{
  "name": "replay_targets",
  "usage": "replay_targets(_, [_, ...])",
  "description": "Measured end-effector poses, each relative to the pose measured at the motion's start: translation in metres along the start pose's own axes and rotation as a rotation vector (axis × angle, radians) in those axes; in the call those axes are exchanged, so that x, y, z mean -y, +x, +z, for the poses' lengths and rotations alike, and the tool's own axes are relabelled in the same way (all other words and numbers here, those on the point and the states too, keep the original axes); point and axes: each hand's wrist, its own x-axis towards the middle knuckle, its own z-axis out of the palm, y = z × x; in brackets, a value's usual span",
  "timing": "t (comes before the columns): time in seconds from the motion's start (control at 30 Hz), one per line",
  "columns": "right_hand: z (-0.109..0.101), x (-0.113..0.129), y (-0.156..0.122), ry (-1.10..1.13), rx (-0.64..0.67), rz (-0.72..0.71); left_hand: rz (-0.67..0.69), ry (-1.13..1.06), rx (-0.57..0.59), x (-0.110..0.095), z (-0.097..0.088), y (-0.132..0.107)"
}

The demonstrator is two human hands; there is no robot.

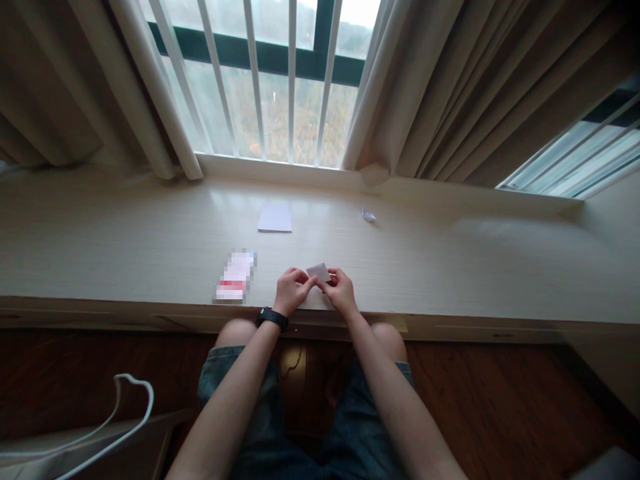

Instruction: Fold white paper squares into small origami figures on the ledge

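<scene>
A small folded piece of white paper is held between both hands, just above the front part of the pale wooden ledge. My left hand pinches its left lower side with thumb and fingers; a black watch sits on that wrist. From the other side, my right hand grips the paper's right lower edge, and the two thumbs nearly meet. Left of my hands lies a phone with a pixelated screen. Farther back is a flat stack or folded sheet of white paper.
A small crumpled whitish scrap lies toward the back right of the ledge. Behind it are a barred window and beige curtains. The ledge's front edge runs over my knees. A white cable loops at lower left.
</scene>
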Motion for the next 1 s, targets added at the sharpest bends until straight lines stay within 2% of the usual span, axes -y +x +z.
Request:
replay_targets(0.23, [-0.0022, -0.003, 0.0029, 0.012, -0.056, 0.031, 0.035, -0.089, 0.106, 0.0031, -0.0004, 0.0031])
replay_targets(0.47, [0.0008, -0.0013, 0.0047, 0.061, -0.1, 0.066, -0.073, -0.224, 0.122, 0.0039, 0.0008, 0.0025])
replay_targets(0.77, [0.0035, 0.0033, 0.0024, 0.074, -0.085, 0.094, -0.14, -0.169, 0.157, 0.0035, 0.0021, 0.001])
replay_targets(1.0, [0.0035, -0.0026, 0.0037, -0.024, -0.049, 0.062, -0.102, -0.107, 0.159, 0.001, 0.0, -0.0002])
